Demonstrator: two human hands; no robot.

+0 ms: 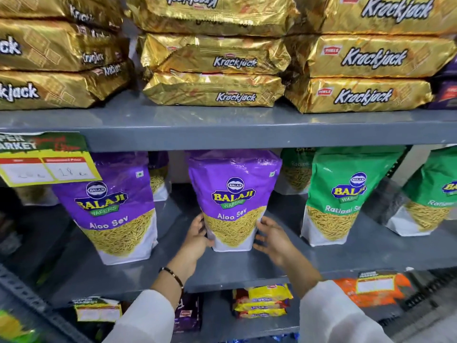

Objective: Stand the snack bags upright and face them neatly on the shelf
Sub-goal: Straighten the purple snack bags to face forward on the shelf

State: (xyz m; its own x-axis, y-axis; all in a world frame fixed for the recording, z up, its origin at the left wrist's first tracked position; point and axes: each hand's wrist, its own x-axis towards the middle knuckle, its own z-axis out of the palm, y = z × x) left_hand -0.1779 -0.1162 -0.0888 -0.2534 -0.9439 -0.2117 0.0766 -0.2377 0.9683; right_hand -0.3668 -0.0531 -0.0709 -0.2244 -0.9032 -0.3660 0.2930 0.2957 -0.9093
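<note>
Fingers [201,225] of both hands, left hand [196,240] and right hand [272,237], lie loosely spread against the lower sides of the purple bag [233,199], apparently steadying it upright, label forward, mid-shelf [247,268]. It reads "Balaji Wafers Aloo Sev"; green bags [346,196] beside say "Ratlami"; gold packs [215,63] above, "Krackjack."

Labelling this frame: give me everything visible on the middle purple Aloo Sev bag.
The middle purple Aloo Sev bag is a glossy plastic stand-up pouch, Balaji Wafers logo, yellow sev pictured above a white base. It stands upright, facing front, on the grey shelf. The left hand and right hand flank its lower sides, fingers touching.
</note>
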